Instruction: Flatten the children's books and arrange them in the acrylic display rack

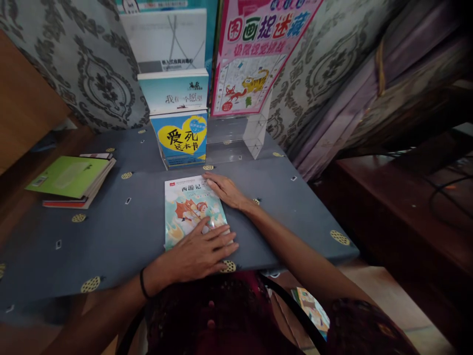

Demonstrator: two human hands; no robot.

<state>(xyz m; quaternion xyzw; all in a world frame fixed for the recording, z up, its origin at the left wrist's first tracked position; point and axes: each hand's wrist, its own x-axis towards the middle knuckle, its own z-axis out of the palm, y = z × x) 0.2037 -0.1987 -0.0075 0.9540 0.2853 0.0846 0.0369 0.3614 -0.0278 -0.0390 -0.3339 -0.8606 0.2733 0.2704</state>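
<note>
A paperback book (194, 207) with a pale illustrated cover lies closed and flat on the table, close to its front edge. Across the lower part of that cover rests my left hand (201, 249), fingers spread and pointing right, with a dark band on the wrist. My right hand (225, 190) lies along the book's upper right edge, its fingers stretched out and the tips at the top corner. Just behind the book stands a clear tiered rack (255, 133) holding a blue book with a yellow heart (183, 140), a teal-and-white book (175, 93) and a pink book (251, 59).
A small stack of books with a green one on top (70, 175) lies at the table's left. The table (295, 217) wears a grey pineapple-print cloth. Patterned curtains (107, 74) hang behind. A dark reddish-brown surface with cables (399, 212) stands to the right; a colourful book (312, 308) lies below.
</note>
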